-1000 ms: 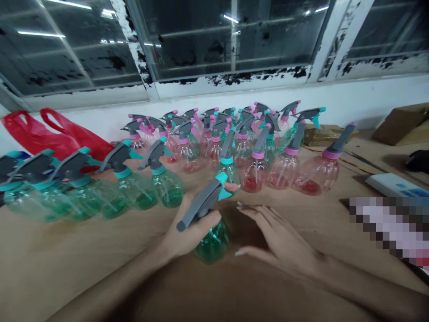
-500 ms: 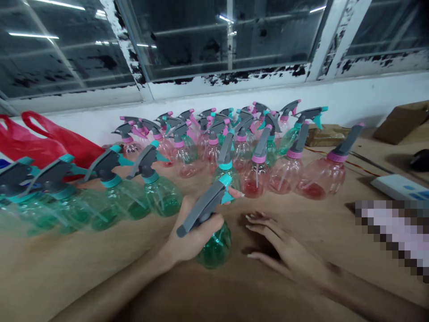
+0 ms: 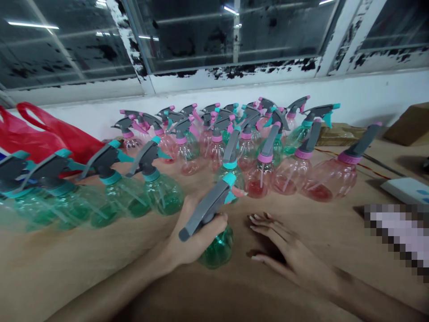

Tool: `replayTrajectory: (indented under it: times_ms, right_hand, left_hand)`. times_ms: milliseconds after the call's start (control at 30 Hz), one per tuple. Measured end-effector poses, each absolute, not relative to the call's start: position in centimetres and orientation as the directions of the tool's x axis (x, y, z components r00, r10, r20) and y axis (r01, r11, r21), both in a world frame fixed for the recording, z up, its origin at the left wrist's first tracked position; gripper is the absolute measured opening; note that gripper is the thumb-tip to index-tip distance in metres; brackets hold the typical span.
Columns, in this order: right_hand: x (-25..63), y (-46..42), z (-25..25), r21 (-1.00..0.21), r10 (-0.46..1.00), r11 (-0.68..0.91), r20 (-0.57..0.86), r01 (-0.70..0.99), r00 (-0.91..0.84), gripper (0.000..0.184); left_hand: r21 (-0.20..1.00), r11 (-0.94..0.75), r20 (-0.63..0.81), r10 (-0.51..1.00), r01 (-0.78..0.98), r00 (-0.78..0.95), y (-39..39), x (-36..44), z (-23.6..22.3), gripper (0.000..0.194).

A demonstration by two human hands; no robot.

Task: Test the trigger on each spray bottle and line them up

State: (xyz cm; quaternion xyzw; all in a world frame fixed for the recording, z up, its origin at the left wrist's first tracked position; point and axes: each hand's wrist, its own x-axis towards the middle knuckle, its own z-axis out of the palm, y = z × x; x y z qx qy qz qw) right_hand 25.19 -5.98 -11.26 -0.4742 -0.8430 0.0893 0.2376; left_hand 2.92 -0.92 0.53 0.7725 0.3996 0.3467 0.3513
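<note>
My left hand [image 3: 197,232] is wrapped round the neck of a green spray bottle [image 3: 218,250] with a grey and turquoise trigger head. One finger reaches forward by the turquoise trigger, and the bottle's neck is hidden in the grip. My right hand [image 3: 284,250] rests on the table to the right of that bottle, fingers spread, holding nothing. Just beyond the held bottle stands another green spray bottle [image 3: 230,176]. Beside it is a pink spray bottle [image 3: 258,181] with a little red liquid inside.
Several green spray bottles [image 3: 162,194] stand in a row at the left, before a red plastic bag [image 3: 63,138]. Many pink and green bottles crowd the back by the wall. Cardboard boxes [image 3: 410,123], cables and a white device [image 3: 407,190] lie at the right.
The view has shifted slightly, so the bottles at the right appear further right. My left hand keeps its grip on the green bottle; my right hand stays flat and spread.
</note>
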Motion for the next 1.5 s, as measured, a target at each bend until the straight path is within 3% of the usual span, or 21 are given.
replayTrajectory:
  times_ms: [267, 467, 833, 1233, 1400, 1500]
  right_hand:
    - [25.56, -5.97, -10.98, -0.354, 0.833, 0.551, 0.28, 0.755, -0.477, 0.045]
    - [25.64, -5.9, -10.84, -0.356, 0.82, 0.571, 0.299, 0.74, -0.489, 0.045]
    - [25.55, -5.95, -10.63, -0.345, 0.832, 0.554, 0.27, 0.758, -0.485, 0.046]
    - [25.65, -5.89, -10.76, -0.361, 0.821, 0.57, 0.283, 0.738, -0.496, 0.045]
    - [25.57, -5.98, -10.53, -0.351, 0.832, 0.555, 0.264, 0.755, -0.489, 0.046]
    - [25.57, -5.98, -10.62, -0.328, 0.831, 0.556, 0.25, 0.764, -0.498, 0.045]
  left_hand:
    - [0.839, -0.405, 0.242, 0.876, 0.363, 0.417, -0.82, 2.97, -0.05, 0.018]
    - [0.873, -0.375, 0.222, 0.875, 0.312, 0.431, -0.83, 3.02, -0.05, 0.034]
    - [0.898, -0.351, 0.209, 0.871, 0.265, 0.445, -0.65, 3.02, -0.2, 0.044]
    - [0.887, -0.362, 0.211, 0.87, 0.287, 0.445, -0.71, 3.17, 0.16, 0.038]
    - [0.883, -0.355, 0.208, 0.884, 0.309, 0.419, -0.67, 3.06, -0.22, 0.025]
    - [0.898, -0.336, 0.197, 0.884, 0.284, 0.424, -0.74, 3.12, -0.24, 0.03]
